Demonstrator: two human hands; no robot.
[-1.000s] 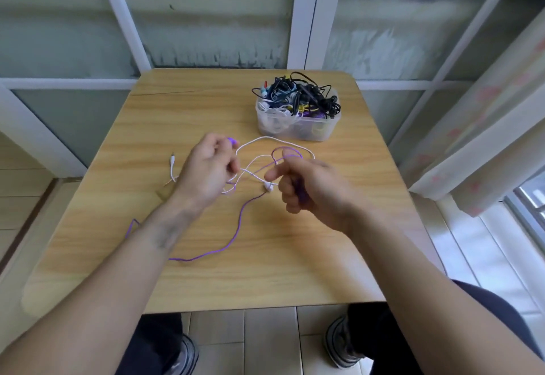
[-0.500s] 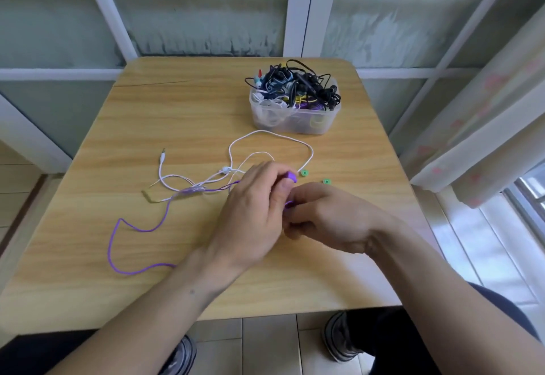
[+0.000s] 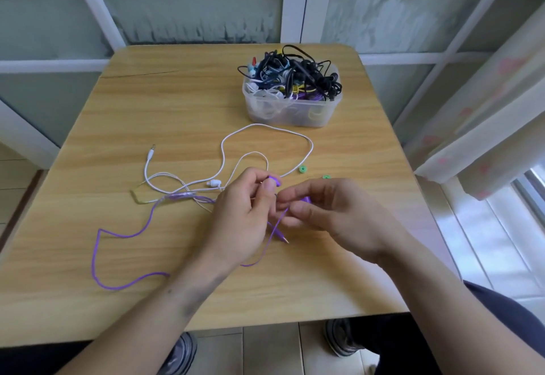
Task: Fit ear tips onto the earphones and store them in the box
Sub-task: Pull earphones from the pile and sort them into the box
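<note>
We are pinching one purple earbud (image 3: 275, 180) in the left hand (image 3: 239, 221) and the other purple earbud (image 3: 306, 199) in the right hand (image 3: 333, 215), so the green ear tips (image 3: 302, 169) just beyond should be pushed on squarely.

Part of the purple earphone cable (image 3: 124, 236) is hidden beneath the left hand (image 3: 241, 221); the purple earbud (image 3: 306, 199) is mostly covered by the right hand (image 3: 333, 215).

Beyond both hands, a box (image 3: 292, 109) of tangled earphones sits on the table (image 3: 177, 103). Two ear tips (image 3: 302, 169) lie just past the right hand (image 3: 333, 215). Cables (image 3: 182, 186) sprawl left of the left hand (image 3: 241, 221)
</note>
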